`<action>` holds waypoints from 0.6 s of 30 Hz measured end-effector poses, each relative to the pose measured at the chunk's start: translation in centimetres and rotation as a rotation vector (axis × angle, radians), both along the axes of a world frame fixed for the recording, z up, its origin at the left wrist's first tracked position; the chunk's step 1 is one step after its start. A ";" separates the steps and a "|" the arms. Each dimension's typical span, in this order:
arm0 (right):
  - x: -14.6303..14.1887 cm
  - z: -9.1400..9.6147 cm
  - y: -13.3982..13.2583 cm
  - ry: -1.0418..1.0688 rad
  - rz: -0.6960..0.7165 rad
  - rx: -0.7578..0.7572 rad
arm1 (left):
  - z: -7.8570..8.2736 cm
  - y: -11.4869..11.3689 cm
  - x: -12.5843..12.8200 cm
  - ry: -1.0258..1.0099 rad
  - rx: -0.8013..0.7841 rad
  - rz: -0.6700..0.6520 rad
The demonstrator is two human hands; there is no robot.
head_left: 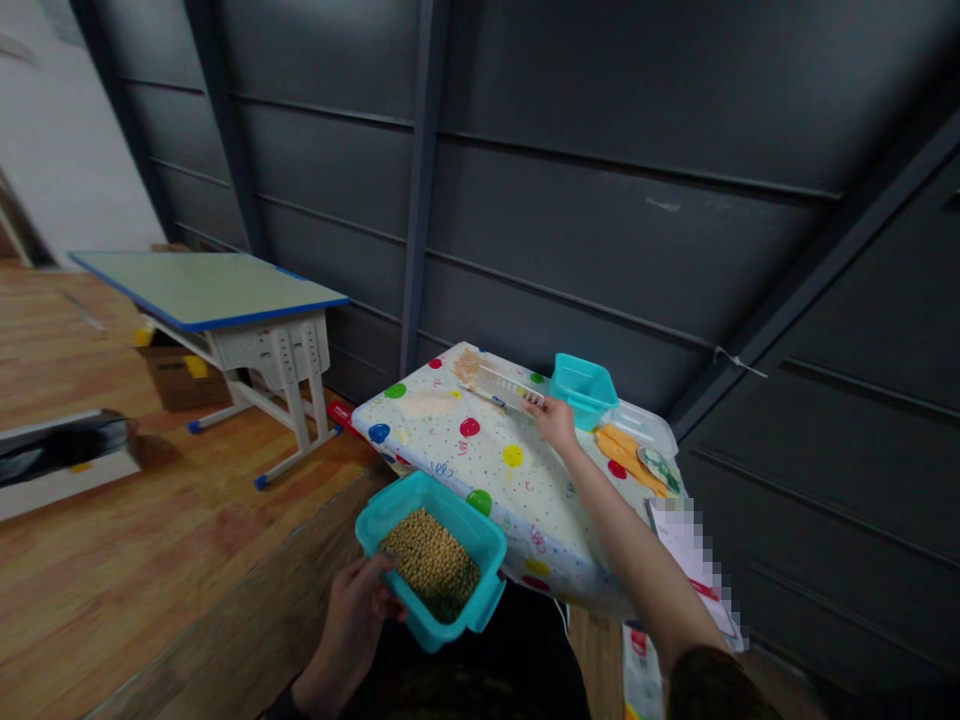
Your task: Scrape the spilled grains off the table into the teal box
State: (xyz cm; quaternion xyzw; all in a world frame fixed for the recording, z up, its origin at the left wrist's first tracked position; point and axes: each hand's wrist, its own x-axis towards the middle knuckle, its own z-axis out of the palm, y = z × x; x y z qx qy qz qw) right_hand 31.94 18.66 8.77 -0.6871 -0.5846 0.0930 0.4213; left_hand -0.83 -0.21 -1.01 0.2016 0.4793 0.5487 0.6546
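A turquoise rectangular plastic tub (491, 548) of round tan beans (427, 552) sits above the lap, its near-left rim pinched by the left hand (358, 603), and is best kept level against spilling. Over the cloth-covered desk (420, 440), the right hand (553, 422) pinches one end of a clear plastic piece (506, 387) (exact shape unclear), whose far end meets a small beige heap (467, 366); a low, steady angle should limit scattering.

Blue-edged desk (210, 285), cardboard box (174, 383), dark panelled wall (585, 225).
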 end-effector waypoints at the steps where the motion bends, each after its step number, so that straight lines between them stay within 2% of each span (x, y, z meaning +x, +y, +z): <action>1: 0.2 -0.1 0.6 0.013 0.008 -0.017 | -0.1 0.0 0.0 -0.004 0.008 -0.007; 4: 0.8 -0.6 1.6 0.045 0.028 -0.041 | -0.3 -0.1 -0.2 -0.013 0.018 -0.028; 10: 2.6 -2.2 1.7 0.133 0.100 -0.027 | -0.7 -0.2 -0.4 -0.013 0.014 -0.050; 18: 2.4 -2.1 2.9 0.150 0.078 -0.033 | -0.6 -0.3 -0.1 -0.014 0.023 -0.037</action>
